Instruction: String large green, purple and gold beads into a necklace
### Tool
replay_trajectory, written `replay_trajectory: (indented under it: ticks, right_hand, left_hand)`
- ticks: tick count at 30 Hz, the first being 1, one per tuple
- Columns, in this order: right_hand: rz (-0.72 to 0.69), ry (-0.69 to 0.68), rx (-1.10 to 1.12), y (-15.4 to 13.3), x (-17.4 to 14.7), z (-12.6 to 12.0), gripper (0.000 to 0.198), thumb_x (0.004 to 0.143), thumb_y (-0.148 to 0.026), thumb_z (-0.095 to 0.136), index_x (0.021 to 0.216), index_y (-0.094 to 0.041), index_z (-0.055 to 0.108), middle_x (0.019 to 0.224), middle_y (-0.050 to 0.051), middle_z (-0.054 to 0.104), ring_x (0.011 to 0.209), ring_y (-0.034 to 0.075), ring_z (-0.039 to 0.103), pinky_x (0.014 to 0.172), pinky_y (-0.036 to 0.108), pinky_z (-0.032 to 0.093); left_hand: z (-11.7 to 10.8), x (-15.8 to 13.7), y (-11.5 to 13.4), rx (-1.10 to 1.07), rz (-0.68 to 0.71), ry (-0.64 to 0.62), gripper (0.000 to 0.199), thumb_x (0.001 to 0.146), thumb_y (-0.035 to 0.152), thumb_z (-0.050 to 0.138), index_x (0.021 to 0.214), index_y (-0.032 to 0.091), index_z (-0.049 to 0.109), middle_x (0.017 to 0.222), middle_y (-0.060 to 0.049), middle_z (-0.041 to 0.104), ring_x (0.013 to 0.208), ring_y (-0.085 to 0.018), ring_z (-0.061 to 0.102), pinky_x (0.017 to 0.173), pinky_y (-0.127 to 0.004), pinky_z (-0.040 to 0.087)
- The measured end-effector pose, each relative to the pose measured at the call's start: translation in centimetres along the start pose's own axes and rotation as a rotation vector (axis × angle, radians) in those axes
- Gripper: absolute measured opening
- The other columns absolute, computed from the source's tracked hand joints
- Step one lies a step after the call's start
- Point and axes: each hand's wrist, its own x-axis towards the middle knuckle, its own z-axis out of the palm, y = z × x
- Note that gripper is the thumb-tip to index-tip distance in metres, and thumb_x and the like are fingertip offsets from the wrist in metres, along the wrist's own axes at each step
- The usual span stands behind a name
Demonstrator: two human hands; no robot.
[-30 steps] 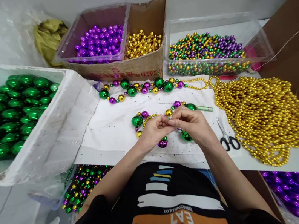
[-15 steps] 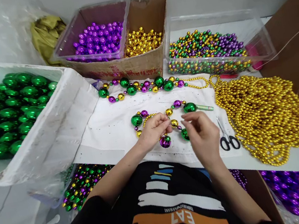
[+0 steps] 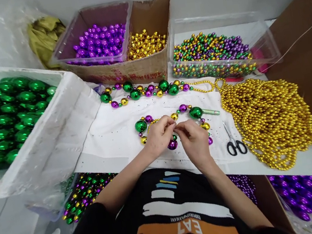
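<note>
A strand of green, purple and gold beads point(image 3: 195, 112) lies in loops on the white cloth point(image 3: 111, 138). My left hand point(image 3: 159, 135) is closed in a pinch on this strand, near a gold bead. Its fingertips meet those of my right hand point(image 3: 193, 140), which is also pinched closed at the strand's string; the exact spot is hidden by the fingers. A purple bead point(image 3: 172, 145) hangs just below the fingertips. Beyond my right hand lies a slim green tube point(image 3: 210, 112). Scissors with black handles point(image 3: 235, 147) rest to the right.
A finished-looking bead strand point(image 3: 151, 90) lies farther back. At right is a heap of gold bead chains point(image 3: 270, 121). Behind stand a cardboard box point(image 3: 124, 72) with purple and gold beads and a clear bin point(image 3: 224, 61) of mixed beads. A white foam box point(image 3: 78, 102) holds green beads.
My right hand has moved left and closed, its fingertips now against those of my left hand. Beads at the strand's right side now show beyond my right hand.
</note>
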Motion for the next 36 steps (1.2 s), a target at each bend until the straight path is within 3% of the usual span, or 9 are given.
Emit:
replay_trajectory:
  ticks: [3,6,9,12,16,22,28,32,36]
  right_hand:
    - [-0.088,0.033,-0.104,0.2,-0.1,0.4,0.020,0.096,-0.015,0.052,0.084,-0.019,0.068,0.070,0.001,0.056,0.064,0.014,0.054,0.060,0.027,0.040]
    - [-0.153,0.035,-0.185,0.5,-0.1,0.5,0.025,0.096,-0.014,0.049,0.083,-0.017,0.070,0.068,0.002,0.052,0.062,0.014,0.050,0.058,0.027,0.036]
    - [-0.117,-0.054,-0.092,0.9,0.3,-0.1,0.026,0.095,-0.016,0.050,0.081,-0.018,0.071,0.069,0.003,0.052,0.064,0.015,0.049,0.059,0.028,0.035]
    - [0.096,-0.285,0.311,1.3,1.0,-1.1,0.016,0.090,-0.022,0.059,0.079,-0.019,0.070,0.072,0.002,0.055,0.065,0.014,0.049,0.059,0.028,0.036]
    - [0.604,-0.536,0.956,2.0,1.4,-1.5,0.015,0.079,-0.032,0.073,0.077,-0.018,0.066,0.065,-0.002,0.051,0.052,0.009,0.036,0.047,0.024,0.026]
    - [0.910,-0.458,1.265,2.0,1.0,-0.8,0.027,0.065,-0.030,0.085,0.074,-0.015,0.065,0.062,-0.002,0.049,0.052,0.006,0.035,0.045,0.020,0.020]
    - [0.916,-0.384,1.186,1.5,0.6,-0.9,0.028,0.064,-0.032,0.085,0.074,-0.015,0.065,0.061,-0.003,0.050,0.052,0.007,0.039,0.044,0.021,0.021]
    - [0.808,-0.295,1.049,1.1,0.0,-0.8,0.022,0.071,-0.034,0.078,0.073,-0.018,0.063,0.057,-0.005,0.046,0.049,0.007,0.036,0.044,0.023,0.022]
    - [0.529,-0.150,0.666,0.1,-0.9,-0.4,0.016,0.084,-0.032,0.066,0.076,-0.019,0.061,0.064,-0.004,0.051,0.051,0.009,0.038,0.049,0.025,0.028]
  left_hand:
    - [0.1,0.4,0.0,-0.065,-0.039,0.019,0.006,0.088,0.025,0.053,0.087,0.019,0.055,0.061,0.006,0.055,0.048,-0.008,0.053,0.052,-0.021,0.041]
    - [0.0,0.8,-0.1,-0.194,-0.062,0.051,0.018,0.085,0.023,0.057,0.103,0.020,0.054,0.096,0.000,0.065,0.048,-0.004,0.052,0.051,-0.021,0.043]
    - [-0.9,1.0,-0.2,-0.290,-0.054,0.009,0.039,0.079,0.016,0.060,0.116,0.022,0.050,0.126,-0.006,0.057,0.052,-0.002,0.055,0.052,-0.021,0.045]
    - [-2.2,0.9,-0.1,-0.333,-0.043,-0.145,0.033,0.078,0.016,0.060,0.110,0.019,0.051,0.114,-0.006,0.061,0.059,-0.005,0.058,0.056,-0.022,0.045]
    - [-3.1,0.6,-0.3,-0.384,-0.017,-0.315,0.017,0.081,0.021,0.063,0.095,0.016,0.054,0.103,-0.005,0.061,0.070,-0.009,0.060,0.065,-0.024,0.048]
    - [-2.6,0.3,-0.7,-0.208,0.084,-0.298,0.019,0.078,0.026,0.072,0.083,0.015,0.058,0.112,-0.008,0.059,0.082,-0.011,0.056,0.074,-0.026,0.047]
    - [-2.1,-0.2,0.3,0.064,0.154,-0.157,0.013,0.079,0.019,0.069,0.072,0.016,0.058,0.107,-0.008,0.062,0.101,-0.020,0.060,0.087,-0.035,0.047]
    - [-2.5,0.2,0.0,-0.158,0.044,-0.282,0.017,0.086,0.027,0.062,0.076,0.016,0.056,0.093,-0.006,0.064,0.085,-0.016,0.063,0.078,-0.032,0.049]
    - [-2.5,0.7,-0.6,-0.403,-0.132,-0.315,0.024,0.092,0.039,0.055,0.085,0.016,0.050,0.080,0.000,0.063,0.062,-0.012,0.066,0.063,-0.028,0.049]
